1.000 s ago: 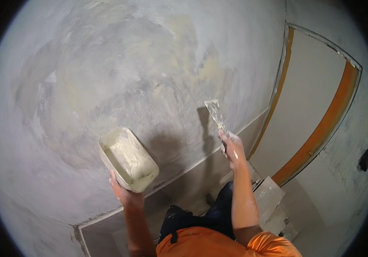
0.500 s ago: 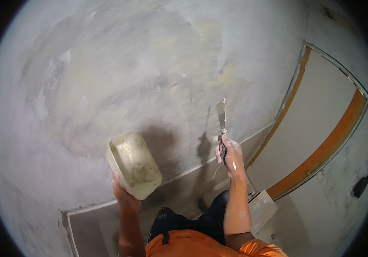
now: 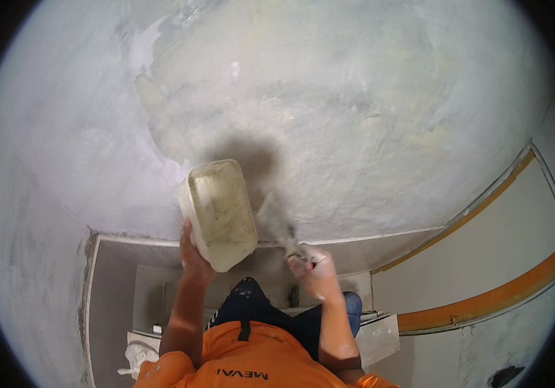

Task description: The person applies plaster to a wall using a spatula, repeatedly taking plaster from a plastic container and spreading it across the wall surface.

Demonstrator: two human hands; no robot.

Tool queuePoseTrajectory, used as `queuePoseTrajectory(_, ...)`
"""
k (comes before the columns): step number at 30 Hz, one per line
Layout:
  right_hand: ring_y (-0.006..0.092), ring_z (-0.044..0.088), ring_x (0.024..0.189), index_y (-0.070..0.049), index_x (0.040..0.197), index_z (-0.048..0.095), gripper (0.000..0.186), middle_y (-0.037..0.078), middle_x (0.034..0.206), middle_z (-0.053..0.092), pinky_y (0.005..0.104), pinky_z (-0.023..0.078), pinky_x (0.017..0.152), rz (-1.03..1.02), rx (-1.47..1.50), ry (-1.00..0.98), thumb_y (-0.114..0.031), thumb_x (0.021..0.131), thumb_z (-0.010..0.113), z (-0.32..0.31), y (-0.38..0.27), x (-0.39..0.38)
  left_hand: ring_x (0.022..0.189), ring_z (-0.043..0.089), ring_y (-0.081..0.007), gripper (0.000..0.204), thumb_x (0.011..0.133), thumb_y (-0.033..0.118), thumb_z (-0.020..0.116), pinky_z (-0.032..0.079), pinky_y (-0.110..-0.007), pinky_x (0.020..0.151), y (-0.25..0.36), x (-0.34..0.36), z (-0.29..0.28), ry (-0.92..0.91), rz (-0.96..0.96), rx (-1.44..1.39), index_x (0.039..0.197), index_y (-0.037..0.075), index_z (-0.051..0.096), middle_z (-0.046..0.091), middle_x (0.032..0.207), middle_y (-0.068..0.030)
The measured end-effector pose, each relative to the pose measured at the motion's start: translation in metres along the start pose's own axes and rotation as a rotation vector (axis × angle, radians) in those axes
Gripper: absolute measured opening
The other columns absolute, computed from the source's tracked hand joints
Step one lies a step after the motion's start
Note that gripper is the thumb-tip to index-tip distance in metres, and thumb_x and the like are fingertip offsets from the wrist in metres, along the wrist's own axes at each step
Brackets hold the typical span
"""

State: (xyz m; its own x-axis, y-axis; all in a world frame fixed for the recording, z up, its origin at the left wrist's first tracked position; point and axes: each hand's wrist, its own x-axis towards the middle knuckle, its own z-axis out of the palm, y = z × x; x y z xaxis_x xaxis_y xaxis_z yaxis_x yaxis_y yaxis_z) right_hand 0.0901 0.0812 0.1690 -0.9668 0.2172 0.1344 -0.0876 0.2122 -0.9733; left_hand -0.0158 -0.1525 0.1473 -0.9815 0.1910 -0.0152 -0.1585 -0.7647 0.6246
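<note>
My left hand (image 3: 195,257) holds a cream rectangular plastic tub (image 3: 219,210) from its lower left, with pale, pasty material coating the inside. My right hand (image 3: 310,271) grips a metal putty knife (image 3: 276,223) smeared with pale material; its blade is blurred and points up and left, just to the right of the tub. Beyond both, the patchy, skim-coated grey-white wall (image 3: 355,110) carries the tub's shadow.
At the right is a pale panel (image 3: 458,252) edged with orange wood (image 3: 484,294). A recessed ledge (image 3: 115,304) runs below the wall, with a white crumpled item (image 3: 142,359) at lower left and a flat board (image 3: 381,336) at lower right.
The view has swung rightward relative to my body, centring the wall. My right hand has lowered, turning the knife leftward and bringing its blade near the tub. The tub is still in my left hand.
</note>
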Motion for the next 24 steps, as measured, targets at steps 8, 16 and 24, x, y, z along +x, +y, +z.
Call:
queuePoseTrajectory(8,0.0078,0.035,0.06,0.002,0.102,0.072,0.025,-0.001,0.063,0.047,0.0279,0.033,0.053,-0.028,-0.118,-0.107,-0.023,0.097,0.07,0.045,0.001,-0.025,0.123,0.061,-0.0309,0.063,0.106,0.054,0.038,0.054,-0.05,0.099,-0.011,0.0,0.023,0.121,0.077,-0.09,0.152,0.011,0.039,0.054,0.142,-0.0142)
queuePoseTrajectory(16,0.011,0.042,0.059,0.005,0.094,0.071,0.025,0.008,0.063,0.055,0.0292,0.038,0.055,0.155,-0.244,-0.111,-0.02,0.094,0.073,0.005,0.005,-0.041,0.124,0.06,-0.0324,0.067,0.104,0.056,0.038,0.054,-0.05,0.099,-0.012,0.024,-0.026,-0.322,0.161,-0.369,0.151,0.008,0.039,0.054,0.141,-0.0145)
queuePoseTrajectory(24,0.0047,0.053,0.071,0.001,0.098,0.069,0.014,-0.001,0.078,0.065,0.0239,0.046,0.065,0.149,-0.137,-0.001,-0.002,0.086,0.077,-0.016,-0.002,-0.06,0.125,0.06,-0.0313,0.065,0.104,0.055,0.04,0.055,-0.049,0.1,0.003,0.008,0.003,-0.029,0.225,-0.143,0.151,0.01,0.04,0.054,0.142,-0.0123)
